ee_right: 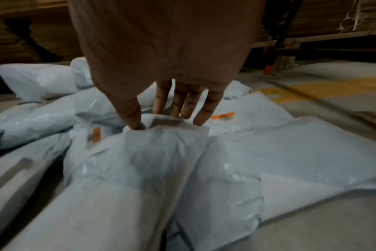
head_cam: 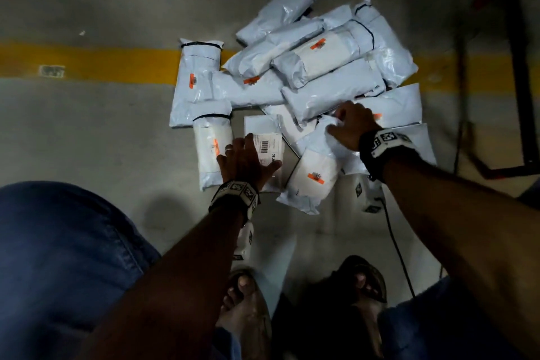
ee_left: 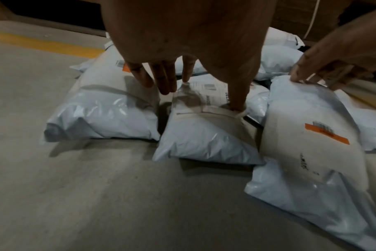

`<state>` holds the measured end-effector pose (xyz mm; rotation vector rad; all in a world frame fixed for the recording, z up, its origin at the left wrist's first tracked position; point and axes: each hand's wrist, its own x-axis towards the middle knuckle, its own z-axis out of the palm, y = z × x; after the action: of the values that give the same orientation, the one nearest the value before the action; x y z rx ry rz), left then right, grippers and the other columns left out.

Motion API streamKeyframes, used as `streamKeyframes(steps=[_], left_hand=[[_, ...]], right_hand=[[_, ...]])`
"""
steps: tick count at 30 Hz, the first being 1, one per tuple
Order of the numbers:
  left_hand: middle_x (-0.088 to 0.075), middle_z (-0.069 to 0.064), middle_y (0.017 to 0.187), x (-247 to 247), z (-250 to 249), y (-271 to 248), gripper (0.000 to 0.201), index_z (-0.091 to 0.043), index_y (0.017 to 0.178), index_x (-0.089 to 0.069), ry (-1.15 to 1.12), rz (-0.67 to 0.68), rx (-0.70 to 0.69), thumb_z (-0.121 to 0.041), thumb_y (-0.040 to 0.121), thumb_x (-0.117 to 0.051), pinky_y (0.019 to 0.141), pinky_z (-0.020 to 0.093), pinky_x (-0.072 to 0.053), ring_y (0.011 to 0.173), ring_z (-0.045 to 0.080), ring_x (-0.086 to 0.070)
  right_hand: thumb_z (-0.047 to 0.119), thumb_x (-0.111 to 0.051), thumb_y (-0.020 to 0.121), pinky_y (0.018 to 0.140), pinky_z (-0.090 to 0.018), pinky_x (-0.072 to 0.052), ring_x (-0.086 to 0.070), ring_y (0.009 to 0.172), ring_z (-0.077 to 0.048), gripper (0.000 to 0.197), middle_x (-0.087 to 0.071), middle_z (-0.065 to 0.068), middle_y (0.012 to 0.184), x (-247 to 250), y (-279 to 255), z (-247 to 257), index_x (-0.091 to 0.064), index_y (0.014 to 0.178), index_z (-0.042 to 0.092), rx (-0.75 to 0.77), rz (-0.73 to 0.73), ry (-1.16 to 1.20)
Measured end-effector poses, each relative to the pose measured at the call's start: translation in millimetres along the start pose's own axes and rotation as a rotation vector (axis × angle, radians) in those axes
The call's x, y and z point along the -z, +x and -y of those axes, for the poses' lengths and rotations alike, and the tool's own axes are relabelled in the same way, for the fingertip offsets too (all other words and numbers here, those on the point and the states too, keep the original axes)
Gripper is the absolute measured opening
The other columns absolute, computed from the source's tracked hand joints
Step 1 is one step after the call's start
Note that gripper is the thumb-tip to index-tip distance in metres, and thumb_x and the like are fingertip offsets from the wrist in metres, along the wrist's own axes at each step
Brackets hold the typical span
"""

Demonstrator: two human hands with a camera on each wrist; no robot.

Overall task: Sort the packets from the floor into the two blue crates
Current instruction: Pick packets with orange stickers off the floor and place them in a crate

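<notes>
- Because the packets (head_cam: 295,67) lie heaped on the floor (head_cam: 87,126), the person bends over them and reaches with both hands, likely to take two at once.
- Left hand (head_cam: 245,159) lies spread on a small labelled packet (head_cam: 267,149), thumb pressing its label.
- Right hand (head_cam: 352,124) pinches the top end of a tilted packet (head_cam: 314,166), thumb against fingers.
- No crates are in view.

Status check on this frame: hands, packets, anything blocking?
Left hand flat on barcode-label packet. Right hand pinching top edge of orange-sticker packet. Pile unsorted on floor; crates not in view. Nothing blocking.
</notes>
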<state>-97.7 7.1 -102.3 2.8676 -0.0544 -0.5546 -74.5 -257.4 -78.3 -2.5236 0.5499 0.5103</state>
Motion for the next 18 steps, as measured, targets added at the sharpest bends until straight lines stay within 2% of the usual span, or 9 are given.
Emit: streamKeyframes(steps=[4,7,10,13,15,18], left_hand=[[-0.045,0.006,0.137,10,7,7,0.082,-0.022,0.135,-0.047,-0.014,-0.103,0.043,-0.074,0.073,-0.062,0.1,0.049,-0.03,0.127,0.032,-0.04],[-0.038,0.009,0.145,20,17,13,0.083,-0.023,0.138,-0.044,-0.023,-0.219,0.191,-0.071,0.074,-0.062,0.1,0.052,-0.03,0.131,0.035,-0.035],[-0.028,0.012,0.153,24,23,17,0.104,-0.02,0.15,-0.026,-0.119,-0.267,0.402,-0.064,0.068,-0.072,0.106,0.055,-0.027,0.139,0.035,-0.028],[-0.036,0.014,0.148,21,28,17,0.119,-0.019,0.154,-0.017,-0.217,-0.261,0.565,-0.064,0.061,-0.076,0.108,0.055,-0.027,0.135,0.036,-0.036],[-0.045,0.015,0.141,19,32,15,0.125,-0.016,0.156,-0.009,-0.216,-0.186,0.598,-0.068,0.062,-0.074,0.107,0.055,-0.026,0.131,0.036,-0.042],[-0.044,0.015,0.143,19,36,14,0.129,-0.013,0.157,0.002,-0.173,-0.083,0.605,-0.07,0.068,-0.072,0.109,0.053,-0.022,0.133,0.034,-0.042]], right_hand=[[0.037,-0.067,0.084,0.103,-0.046,-0.039,-0.044,0.126,-0.033,0.05,-0.051,-0.011,0.13,-16,-11,-4,-0.051,0.129,0.022,-0.007,0.018,-0.077],[0.029,-0.059,0.088,0.105,-0.046,-0.035,-0.04,0.13,-0.033,0.048,-0.046,-0.011,0.137,-13,-13,0,-0.051,0.135,0.023,-0.007,0.006,-0.116],[0.032,-0.054,0.088,0.104,-0.044,-0.036,-0.047,0.125,-0.034,0.039,-0.051,-0.011,0.132,-3,-14,4,-0.06,0.125,0.023,-0.017,-0.031,-0.083],[0.038,-0.049,0.088,0.099,-0.043,-0.039,-0.053,0.118,-0.034,0.033,-0.057,-0.011,0.123,7,-15,7,-0.067,0.111,0.023,-0.018,-0.125,-0.076],[0.042,-0.045,0.082,0.095,-0.043,-0.039,-0.053,0.115,-0.035,0.039,-0.059,-0.011,0.116,10,-16,9,-0.067,0.105,0.021,0.044,-0.199,-0.074],[0.041,-0.052,0.075,0.092,-0.044,-0.04,-0.052,0.113,-0.034,0.038,-0.057,-0.007,0.114,7,-19,12,-0.065,0.106,0.024,0.148,-0.316,-0.011]])
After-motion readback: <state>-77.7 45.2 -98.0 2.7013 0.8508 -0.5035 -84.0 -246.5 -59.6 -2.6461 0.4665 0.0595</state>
